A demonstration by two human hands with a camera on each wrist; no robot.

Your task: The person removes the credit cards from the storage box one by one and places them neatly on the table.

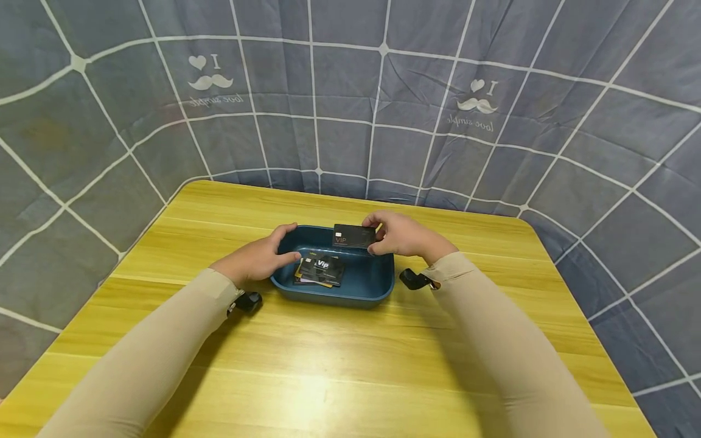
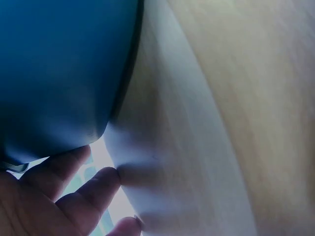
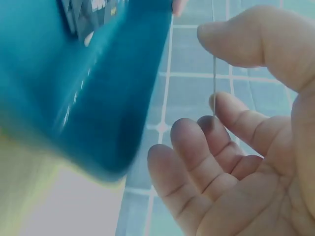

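The left hand (image 1: 261, 258) rests against the left rim of the blue plastic tray (image 1: 356, 291), fingers curled over the near-left corner so it steadies the tray rather than holding any card; the left wrist view shows only the tray's outer wall and a few loosely bent fingers beside it. Inside the tray, toward its left half, a small loose pile of black VIP cards (image 1: 321, 270) lies flat, with a yellow-edged card peeking out underneath. Above the tray's far rim the right hand (image 1: 402, 235) pinches a single black VIP card (image 1: 353, 236) by its right end, thumb over the top and fingers below, the card held roughly level and clear of the pile; in the right wrist view the card shows edge-on as a thin line between thumb and forefinger. The tray sits near the middle of the yellow wooden table (image 1: 339, 371), which is backed by a grey checked cloth (image 1: 350, 109). To do this step well, I would judge that the card should stay flat and travel low over the rim while the left hand keeps the tray from sliding
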